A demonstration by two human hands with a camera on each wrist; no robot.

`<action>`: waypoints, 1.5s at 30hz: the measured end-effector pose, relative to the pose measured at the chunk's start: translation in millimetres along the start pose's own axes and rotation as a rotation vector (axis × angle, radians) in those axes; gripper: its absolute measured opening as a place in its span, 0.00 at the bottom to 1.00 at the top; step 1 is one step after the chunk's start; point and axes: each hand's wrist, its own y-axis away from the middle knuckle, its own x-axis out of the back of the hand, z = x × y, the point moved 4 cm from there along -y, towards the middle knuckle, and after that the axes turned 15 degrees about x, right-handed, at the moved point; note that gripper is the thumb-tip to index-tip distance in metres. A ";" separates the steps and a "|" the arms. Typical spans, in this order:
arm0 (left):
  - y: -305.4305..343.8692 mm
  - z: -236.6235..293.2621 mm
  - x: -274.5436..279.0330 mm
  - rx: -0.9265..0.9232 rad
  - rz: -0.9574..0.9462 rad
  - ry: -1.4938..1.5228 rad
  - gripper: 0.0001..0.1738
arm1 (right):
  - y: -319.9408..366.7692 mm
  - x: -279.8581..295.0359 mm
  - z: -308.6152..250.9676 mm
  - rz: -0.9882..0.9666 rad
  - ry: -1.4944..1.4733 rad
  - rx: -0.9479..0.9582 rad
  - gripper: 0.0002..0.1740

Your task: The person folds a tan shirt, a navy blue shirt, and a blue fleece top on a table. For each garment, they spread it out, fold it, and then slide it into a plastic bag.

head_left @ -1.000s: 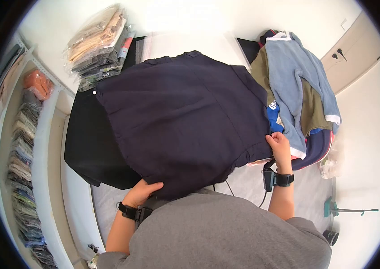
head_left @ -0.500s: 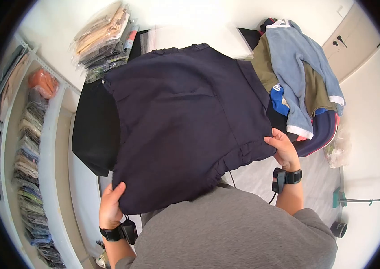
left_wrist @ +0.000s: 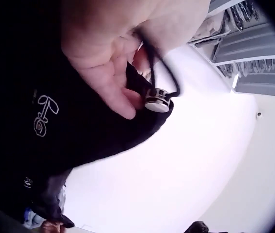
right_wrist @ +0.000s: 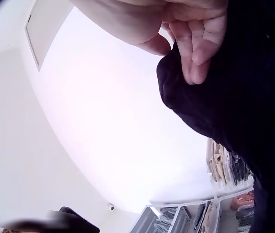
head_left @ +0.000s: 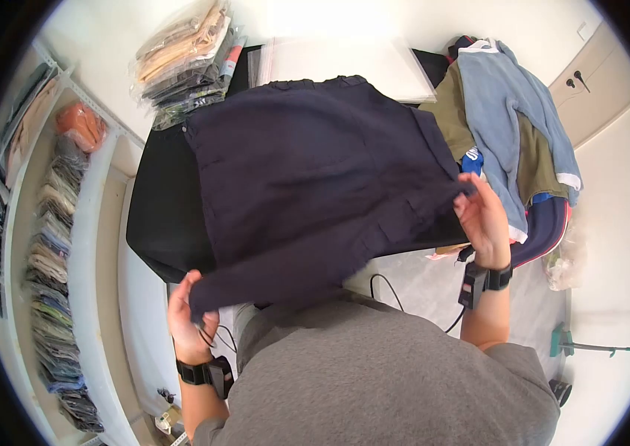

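A dark navy garment (head_left: 307, 171) with gathered edges spreads over the black-covered table (head_left: 162, 204), its near edge lifted toward the person's body. My left hand (head_left: 190, 316) pinches its near left corner. Beside those fingers, in the left wrist view, hangs a black cord loop with a round silver-faced toggle (left_wrist: 157, 100), and white stitched lettering (left_wrist: 43, 116) shows on the cloth. My right hand (head_left: 484, 223) pinches the near right corner, with fingertips (right_wrist: 199, 73) against the dark fabric in the right wrist view.
Bagged folded clothes (head_left: 185, 63) are stacked at the back left, beside flat clear plastic sheets (head_left: 345, 63). A blue-grey fleece top (head_left: 490, 97) lies over an olive garment (head_left: 441, 119) at right. Shelves (head_left: 92, 245) of bagged clothes line the left. A green broom (head_left: 564, 340) is at lower right.
The left hand let its part of the near edge out leftward, then rose a little. My right hand moved up and right. The garment's near edge is now lifted and folds back.
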 end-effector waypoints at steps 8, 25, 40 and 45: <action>-84.6 34.0 -42.2 0.052 -0.266 0.169 0.25 | -65.0 -24.8 32.3 -0.004 0.177 -0.003 0.22; -134.9 84.0 -74.4 -0.706 0.282 -1.916 0.17 | -53.4 6.9 20.5 -0.098 1.485 0.360 0.15; -160.7 114.7 -71.9 -0.465 0.141 -1.576 0.13 | -76.4 -57.8 12.2 -0.487 1.531 0.672 0.17; -148.3 110.4 -76.8 -0.504 0.098 -1.764 0.08 | -100.3 -51.3 35.6 -0.590 1.512 0.295 0.15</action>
